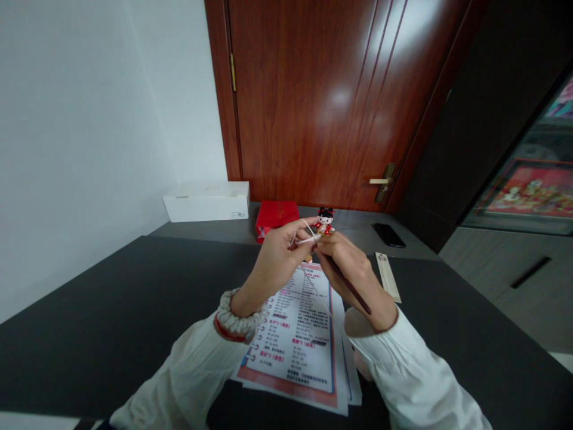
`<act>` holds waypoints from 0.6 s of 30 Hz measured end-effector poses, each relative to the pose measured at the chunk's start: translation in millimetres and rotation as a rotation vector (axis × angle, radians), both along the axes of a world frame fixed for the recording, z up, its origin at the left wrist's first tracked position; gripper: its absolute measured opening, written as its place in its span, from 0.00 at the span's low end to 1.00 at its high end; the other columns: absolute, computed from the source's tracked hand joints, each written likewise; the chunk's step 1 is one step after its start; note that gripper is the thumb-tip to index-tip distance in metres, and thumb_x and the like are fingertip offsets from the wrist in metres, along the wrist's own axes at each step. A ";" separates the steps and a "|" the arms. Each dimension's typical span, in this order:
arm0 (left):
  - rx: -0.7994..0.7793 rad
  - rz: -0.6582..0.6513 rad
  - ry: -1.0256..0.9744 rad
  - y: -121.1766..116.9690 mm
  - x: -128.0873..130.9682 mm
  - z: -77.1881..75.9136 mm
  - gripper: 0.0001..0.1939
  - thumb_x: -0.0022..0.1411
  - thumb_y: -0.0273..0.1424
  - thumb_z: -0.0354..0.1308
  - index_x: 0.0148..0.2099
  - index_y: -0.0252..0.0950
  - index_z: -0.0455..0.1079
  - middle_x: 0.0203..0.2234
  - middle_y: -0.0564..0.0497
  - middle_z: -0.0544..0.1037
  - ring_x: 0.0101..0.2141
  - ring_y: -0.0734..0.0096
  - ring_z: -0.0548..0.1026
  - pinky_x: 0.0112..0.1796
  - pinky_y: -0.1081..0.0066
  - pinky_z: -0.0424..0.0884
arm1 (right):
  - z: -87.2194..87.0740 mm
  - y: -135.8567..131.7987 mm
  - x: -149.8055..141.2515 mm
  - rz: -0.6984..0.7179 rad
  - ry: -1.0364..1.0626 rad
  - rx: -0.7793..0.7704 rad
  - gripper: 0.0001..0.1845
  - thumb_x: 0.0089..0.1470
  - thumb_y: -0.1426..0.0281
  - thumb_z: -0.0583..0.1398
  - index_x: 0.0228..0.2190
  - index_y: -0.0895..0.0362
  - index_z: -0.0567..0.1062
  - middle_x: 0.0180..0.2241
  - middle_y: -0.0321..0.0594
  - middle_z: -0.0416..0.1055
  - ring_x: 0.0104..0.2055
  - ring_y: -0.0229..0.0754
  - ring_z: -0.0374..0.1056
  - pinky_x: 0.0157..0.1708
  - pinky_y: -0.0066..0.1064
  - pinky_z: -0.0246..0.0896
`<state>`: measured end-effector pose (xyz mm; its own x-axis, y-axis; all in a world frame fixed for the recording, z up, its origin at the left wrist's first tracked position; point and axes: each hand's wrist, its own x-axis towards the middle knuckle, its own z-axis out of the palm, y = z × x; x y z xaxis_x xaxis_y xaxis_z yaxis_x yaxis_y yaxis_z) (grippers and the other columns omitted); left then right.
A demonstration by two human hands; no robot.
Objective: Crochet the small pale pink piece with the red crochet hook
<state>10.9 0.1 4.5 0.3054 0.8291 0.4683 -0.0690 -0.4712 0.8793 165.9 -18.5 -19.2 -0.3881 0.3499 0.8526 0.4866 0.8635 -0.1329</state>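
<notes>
My left hand [281,251] is closed in a pinch, with white yarn [308,226] looped over its fingers. A small white piece [310,239] shows between the fingertips of both hands. In my right hand [351,263] is a crochet hook with a dark brown handle [347,280], its end slanting back over the palm. Its tip is hidden among the fingers and yarn. Just beyond the fingertips appears a small black-haired doll in red [324,221], its lower part partly covered by my hands. Printed pattern sheets [308,334] lie under my wrists.
On the dark table [134,310], a beige strip [387,277] lies right of my right hand. Farther back are a black phone [388,235], a red bag [276,214] and a long white box [208,203]. A brown wooden door [313,107] stands behind the table.
</notes>
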 end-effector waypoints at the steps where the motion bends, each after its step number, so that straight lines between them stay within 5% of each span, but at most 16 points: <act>1: -0.047 -0.034 -0.046 0.1 -0.5 0.1 0.16 0.56 0.27 0.60 0.49 0.32 0.72 0.24 0.55 0.73 0.28 0.74 0.70 0.33 0.72 0.65 | -1.7 3.7 1.8 0.024 -0.017 0.016 0.08 0.60 0.79 0.53 0.34 0.54 0.67 0.33 0.41 0.71 0.36 0.42 0.67 0.34 0.35 0.63; 6: -0.348 -0.257 -0.215 3.9 -5.5 -0.5 0.20 0.54 0.26 0.63 0.51 0.32 0.70 0.28 0.52 0.74 0.29 0.76 0.70 0.31 0.74 0.63 | -6.5 14.6 10.9 0.085 -0.051 0.107 0.10 0.59 0.78 0.55 0.39 0.52 0.68 0.34 0.41 0.71 0.35 0.42 0.65 0.33 0.36 0.63; 9: -0.400 -0.312 -0.246 5.5 -6.1 -0.1 0.18 0.54 0.26 0.62 0.48 0.32 0.71 0.32 0.50 0.75 0.29 0.77 0.70 0.30 0.75 0.62 | -6.0 13.1 7.6 0.002 -0.097 0.170 0.10 0.60 0.79 0.54 0.40 0.53 0.67 0.34 0.42 0.71 0.34 0.42 0.65 0.31 0.35 0.62; 14: -0.209 -0.098 -0.201 8.1 -5.8 2.3 0.21 0.55 0.26 0.62 0.52 0.32 0.70 0.24 0.56 0.71 0.28 0.77 0.69 0.33 0.74 0.64 | 1.7 2.4 -5.9 -0.179 -0.179 0.130 0.08 0.62 0.78 0.51 0.40 0.56 0.68 0.36 0.48 0.71 0.40 0.45 0.65 0.34 0.37 0.62; 18: -0.100 0.001 -0.077 11.3 -8.7 0.5 0.23 0.56 0.27 0.62 0.55 0.32 0.69 0.25 0.56 0.71 0.28 0.76 0.69 0.33 0.73 0.64 | 7.6 -6.2 -2.8 -0.121 -0.168 0.016 0.08 0.62 0.78 0.52 0.34 0.55 0.67 0.32 0.42 0.69 0.34 0.41 0.63 0.32 0.34 0.60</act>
<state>2.2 11.4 5.0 0.2708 0.8732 0.4051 -0.1379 -0.3813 0.9141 163.1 -24.7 -11.6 -0.4812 0.3894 0.7854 0.6010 0.7988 -0.0278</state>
